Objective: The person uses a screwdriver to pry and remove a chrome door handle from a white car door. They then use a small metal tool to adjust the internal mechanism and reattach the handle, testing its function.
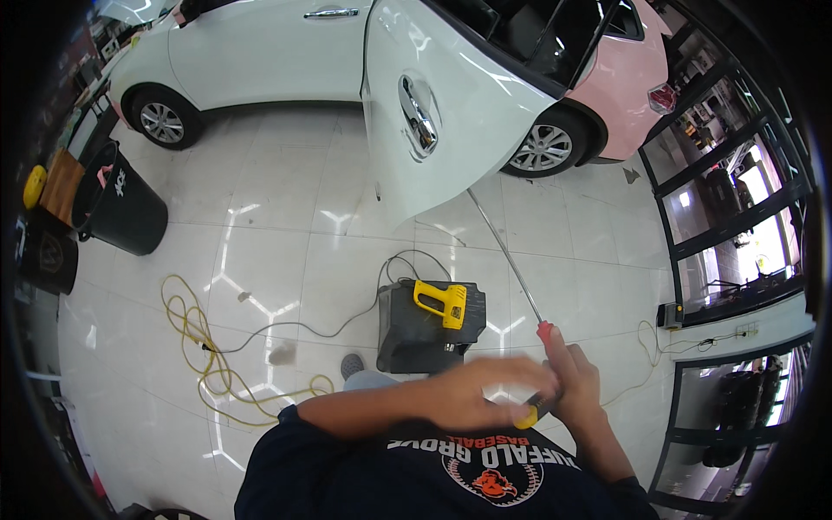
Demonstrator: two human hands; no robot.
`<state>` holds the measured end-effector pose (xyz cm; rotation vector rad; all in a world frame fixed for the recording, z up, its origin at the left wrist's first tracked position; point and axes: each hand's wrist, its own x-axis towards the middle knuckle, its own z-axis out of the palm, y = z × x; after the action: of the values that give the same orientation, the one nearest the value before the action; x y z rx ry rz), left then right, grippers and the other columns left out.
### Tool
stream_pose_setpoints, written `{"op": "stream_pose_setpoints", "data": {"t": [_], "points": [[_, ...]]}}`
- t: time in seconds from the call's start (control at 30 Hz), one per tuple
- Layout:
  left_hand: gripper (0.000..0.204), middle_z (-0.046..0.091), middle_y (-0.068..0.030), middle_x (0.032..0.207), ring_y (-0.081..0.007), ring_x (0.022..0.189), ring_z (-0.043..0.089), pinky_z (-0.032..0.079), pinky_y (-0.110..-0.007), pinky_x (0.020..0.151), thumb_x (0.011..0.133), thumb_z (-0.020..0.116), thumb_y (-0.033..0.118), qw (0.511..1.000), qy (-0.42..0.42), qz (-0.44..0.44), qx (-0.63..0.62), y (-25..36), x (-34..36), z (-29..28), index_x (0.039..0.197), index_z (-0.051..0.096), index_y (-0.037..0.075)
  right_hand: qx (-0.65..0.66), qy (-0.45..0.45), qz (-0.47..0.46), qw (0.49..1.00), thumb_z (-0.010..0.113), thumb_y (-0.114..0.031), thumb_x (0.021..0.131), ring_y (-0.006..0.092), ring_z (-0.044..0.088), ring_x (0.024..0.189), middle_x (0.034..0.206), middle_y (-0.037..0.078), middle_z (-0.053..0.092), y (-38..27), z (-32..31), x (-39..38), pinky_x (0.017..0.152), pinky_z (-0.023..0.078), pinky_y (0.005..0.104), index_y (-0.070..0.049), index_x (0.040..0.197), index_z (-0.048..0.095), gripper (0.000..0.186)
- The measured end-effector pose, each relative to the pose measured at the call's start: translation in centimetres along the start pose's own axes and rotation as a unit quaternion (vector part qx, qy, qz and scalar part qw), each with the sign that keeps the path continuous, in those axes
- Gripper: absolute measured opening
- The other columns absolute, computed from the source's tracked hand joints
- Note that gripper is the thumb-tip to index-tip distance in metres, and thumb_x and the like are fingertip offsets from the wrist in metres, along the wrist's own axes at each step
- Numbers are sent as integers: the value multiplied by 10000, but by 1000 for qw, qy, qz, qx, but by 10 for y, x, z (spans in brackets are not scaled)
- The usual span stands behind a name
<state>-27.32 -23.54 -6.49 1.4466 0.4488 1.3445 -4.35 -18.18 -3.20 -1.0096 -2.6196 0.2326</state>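
Right hand (574, 374) clenched round the red handle (545, 332) of a rod (501, 247), rod slanting toward eleven o'clock to the door (472, 130), left hand (477, 383) blurred alongside, grip cannot be told, heat gun (451, 305) at ten o'clock.

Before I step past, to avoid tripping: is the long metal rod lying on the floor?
No, the right hand grips the long metal rod near one end, and the rod points toward the white door.

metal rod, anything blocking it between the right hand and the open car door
Nothing visible does: the metal rod runs uncovered from the right hand to the car door; the heat gun lies left of it.
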Motion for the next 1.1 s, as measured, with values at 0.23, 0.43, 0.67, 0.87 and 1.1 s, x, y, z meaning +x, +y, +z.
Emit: {"op": "stream_pose_setpoints", "data": {"t": [0.23,0.43,0.67,0.87,1.1], "points": [[333,649,-128,1055,-213,1028,654,567,-345,840,1010,561,247,890,283,-240,-265,-63,44,-34,1226,552,-6,-175,-45,-46,982,702,-49,692,224,543,569,775,79,496,3,0,2,552,460,356,-49,1450,442,801],[172,672,-103,955,-245,876,701,589,-349,757,1006,563,214,886,283,-232,-285,-82,68,-24,1052,572,48,-182,-51,-28,982,736,-66,707,281,576,888,1075,161,537,-7,-18,3,784,467,380,-52,1445,427,800],[143,664,-120,957,-259,902,700,597,-354,748,1014,540,188,881,297,-218,-295,-78,72,-22,1041,574,51,183,235,256,920,675,8,773,314,454,1277,1402,207,426,6,14,-74,1060,389,476,-13,1458,333,766],[161,665,-138,1007,-278,947,695,594,-366,791,1026,510,186,892,264,-216,-297,-80,67,-31,1065,570,42,834,122,313,438,586,-191,954,309,674,972,1071,169,652,-14,31,-45,858,542,452,-17,1335,486,430],[181,662,-167,1071,-296,1008,684,578,-399,859,1029,484,159,888,219,-237,-328,-77,67,-42,1128,556,24,434,156,272,844,523,67,889,145,614,871,962,92,646,6,49,-41,815,479,277,-16,1324,460,447]]}}
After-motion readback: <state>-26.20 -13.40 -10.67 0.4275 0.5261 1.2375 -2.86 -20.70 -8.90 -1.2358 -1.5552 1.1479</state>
